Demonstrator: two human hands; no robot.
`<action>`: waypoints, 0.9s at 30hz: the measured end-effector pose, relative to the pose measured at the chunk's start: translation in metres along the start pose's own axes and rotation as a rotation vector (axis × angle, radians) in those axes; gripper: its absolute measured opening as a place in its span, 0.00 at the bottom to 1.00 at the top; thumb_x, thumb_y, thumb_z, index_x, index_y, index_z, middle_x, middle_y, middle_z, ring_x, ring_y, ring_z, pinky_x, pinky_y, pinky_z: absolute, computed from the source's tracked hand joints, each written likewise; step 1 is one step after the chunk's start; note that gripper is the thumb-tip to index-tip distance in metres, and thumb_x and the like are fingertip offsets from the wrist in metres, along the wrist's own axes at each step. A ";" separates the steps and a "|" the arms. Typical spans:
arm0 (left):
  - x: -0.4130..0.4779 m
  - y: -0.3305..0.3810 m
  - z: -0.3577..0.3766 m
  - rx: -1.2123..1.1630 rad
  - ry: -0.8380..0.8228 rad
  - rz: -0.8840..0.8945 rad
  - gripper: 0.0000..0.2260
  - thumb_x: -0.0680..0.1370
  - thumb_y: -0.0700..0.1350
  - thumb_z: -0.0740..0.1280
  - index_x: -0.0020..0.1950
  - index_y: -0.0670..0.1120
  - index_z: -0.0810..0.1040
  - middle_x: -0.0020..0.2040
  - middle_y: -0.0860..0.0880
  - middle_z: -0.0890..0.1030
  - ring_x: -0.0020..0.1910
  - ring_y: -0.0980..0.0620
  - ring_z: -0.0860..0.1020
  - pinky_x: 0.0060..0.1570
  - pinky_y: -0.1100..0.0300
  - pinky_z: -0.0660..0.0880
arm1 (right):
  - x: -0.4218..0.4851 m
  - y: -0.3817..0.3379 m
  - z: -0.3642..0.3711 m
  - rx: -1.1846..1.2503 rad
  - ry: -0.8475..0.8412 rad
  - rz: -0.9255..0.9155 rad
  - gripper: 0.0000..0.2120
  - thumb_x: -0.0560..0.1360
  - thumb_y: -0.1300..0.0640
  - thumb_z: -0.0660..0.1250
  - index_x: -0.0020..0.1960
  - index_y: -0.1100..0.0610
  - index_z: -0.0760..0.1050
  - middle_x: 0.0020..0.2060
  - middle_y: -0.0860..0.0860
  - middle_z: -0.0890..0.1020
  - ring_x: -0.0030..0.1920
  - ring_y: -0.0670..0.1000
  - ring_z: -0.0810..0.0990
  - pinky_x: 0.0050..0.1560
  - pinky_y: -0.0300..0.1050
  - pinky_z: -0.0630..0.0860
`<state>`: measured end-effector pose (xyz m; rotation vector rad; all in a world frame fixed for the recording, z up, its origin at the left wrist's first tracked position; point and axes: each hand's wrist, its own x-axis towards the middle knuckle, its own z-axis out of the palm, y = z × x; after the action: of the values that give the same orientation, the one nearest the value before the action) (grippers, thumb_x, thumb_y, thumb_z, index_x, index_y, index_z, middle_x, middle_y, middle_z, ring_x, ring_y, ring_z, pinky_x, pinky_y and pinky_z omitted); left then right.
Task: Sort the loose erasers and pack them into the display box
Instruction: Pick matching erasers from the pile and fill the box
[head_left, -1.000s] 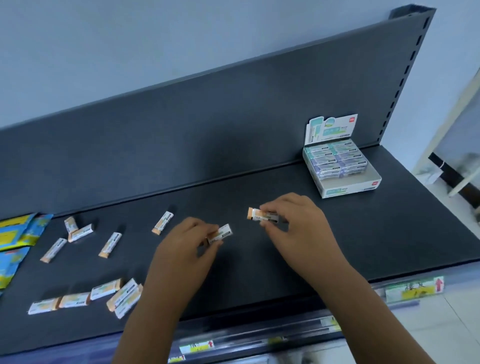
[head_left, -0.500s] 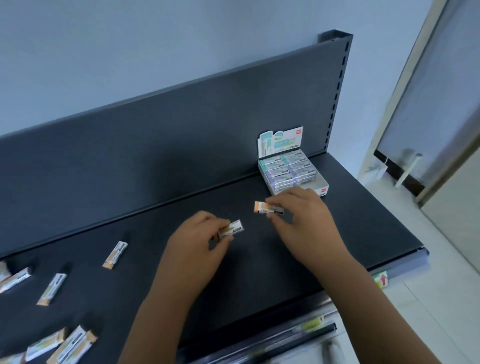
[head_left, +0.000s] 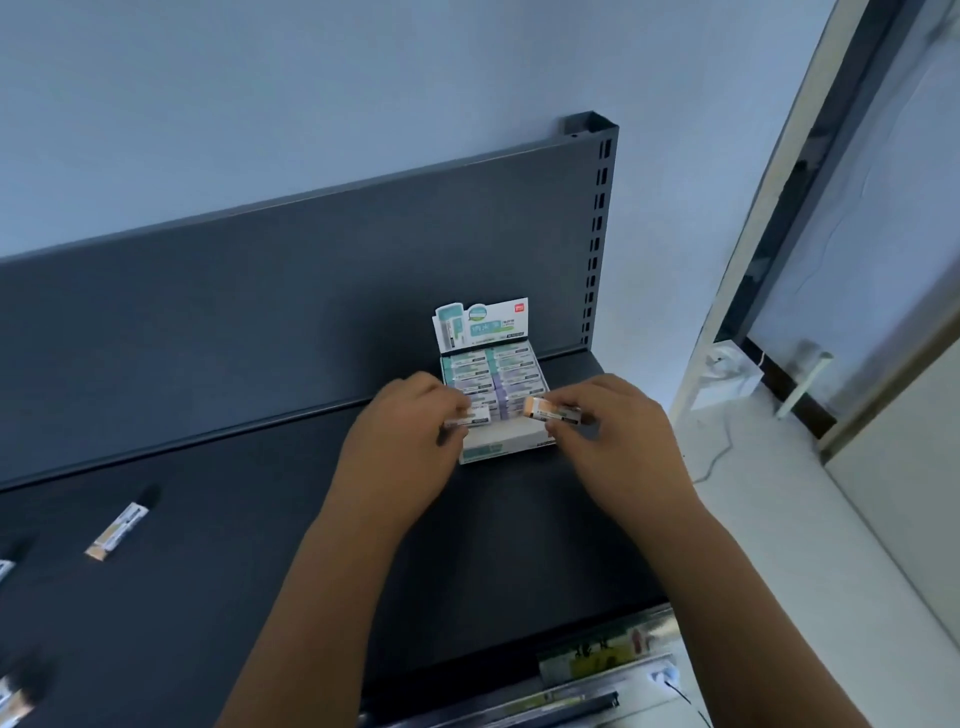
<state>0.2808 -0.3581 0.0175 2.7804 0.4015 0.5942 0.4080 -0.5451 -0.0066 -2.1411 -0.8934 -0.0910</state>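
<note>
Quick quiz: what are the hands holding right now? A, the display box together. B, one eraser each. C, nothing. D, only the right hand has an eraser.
B: the left hand pinches a white-ended eraser and the right hand an orange-ended eraser, both at the display box.

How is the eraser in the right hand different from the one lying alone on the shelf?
The held eraser is pinched by the right hand at the display box; the loose eraser lies untouched on the shelf. The held eraser sits nearly level; the loose eraser slants. Both have orange ends.
</note>
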 end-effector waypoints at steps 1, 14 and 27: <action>0.006 0.003 0.002 0.036 -0.017 -0.010 0.11 0.75 0.43 0.71 0.56 0.50 0.83 0.51 0.54 0.79 0.49 0.52 0.75 0.48 0.53 0.77 | 0.003 0.004 -0.002 0.003 -0.008 0.000 0.12 0.75 0.56 0.73 0.58 0.49 0.84 0.49 0.43 0.81 0.49 0.43 0.76 0.51 0.34 0.71; 0.020 0.006 0.037 0.055 -0.125 -0.126 0.05 0.78 0.41 0.68 0.51 0.47 0.83 0.50 0.53 0.78 0.50 0.49 0.75 0.49 0.54 0.75 | 0.033 0.029 0.001 -0.024 -0.111 -0.090 0.13 0.77 0.56 0.71 0.62 0.51 0.82 0.53 0.46 0.81 0.55 0.48 0.76 0.57 0.41 0.74; 0.000 0.020 0.043 0.182 -0.251 -0.082 0.28 0.78 0.68 0.48 0.63 0.58 0.80 0.61 0.64 0.78 0.62 0.55 0.67 0.58 0.52 0.70 | 0.044 0.016 0.011 -0.197 -0.226 -0.185 0.11 0.76 0.58 0.69 0.57 0.52 0.83 0.53 0.48 0.81 0.54 0.52 0.75 0.54 0.45 0.75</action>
<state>0.3039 -0.3855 -0.0138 2.9432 0.5341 0.1932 0.4484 -0.5193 -0.0091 -2.2767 -1.2590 -0.0311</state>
